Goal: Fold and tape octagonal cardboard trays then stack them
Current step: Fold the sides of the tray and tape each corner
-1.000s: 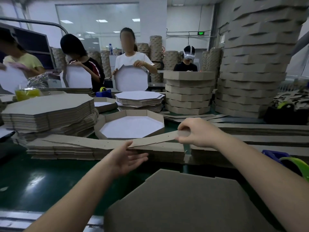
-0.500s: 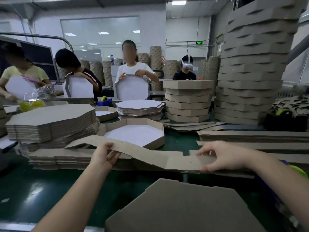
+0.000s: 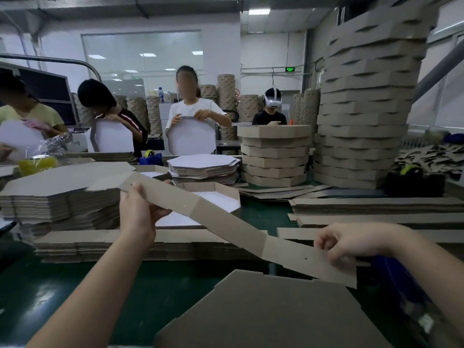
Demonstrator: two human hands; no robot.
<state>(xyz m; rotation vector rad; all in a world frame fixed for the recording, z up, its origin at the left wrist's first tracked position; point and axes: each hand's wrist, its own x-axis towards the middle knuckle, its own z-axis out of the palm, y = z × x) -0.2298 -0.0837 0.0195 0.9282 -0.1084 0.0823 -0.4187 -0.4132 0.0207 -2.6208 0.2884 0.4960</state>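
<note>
- Head view: a long, creased cardboard strip (image 3: 226,223) is held in the air above the green table (image 3: 62,285), slanting from upper left down to lower right.
- The strip's upper part is gripped by the left hand (image 3: 136,212), with the fingers curled round its lower edge.
- The strip's lower end is pinched by the right hand (image 3: 344,243), with the fingers bent over its top edge.
- A flat octagonal board (image 3: 276,315) is laid on the table nearest the camera, just under the strip's lower end.
- A folded tray (image 3: 223,197) with a white inside is seen behind the strip and is partly hidden by it.
- A pile of flat strips (image 3: 113,244) is laid between the board and the tray.
- A pile of flat octagons (image 3: 50,194) is stacked at the left.
- Finished trays are piled in a low stack (image 3: 275,151) and a tall stack (image 3: 364,109) at the far right.
- A white octagonal sheet (image 3: 192,139) is held upright by a person in a white top (image 3: 194,109) across the table.
</note>
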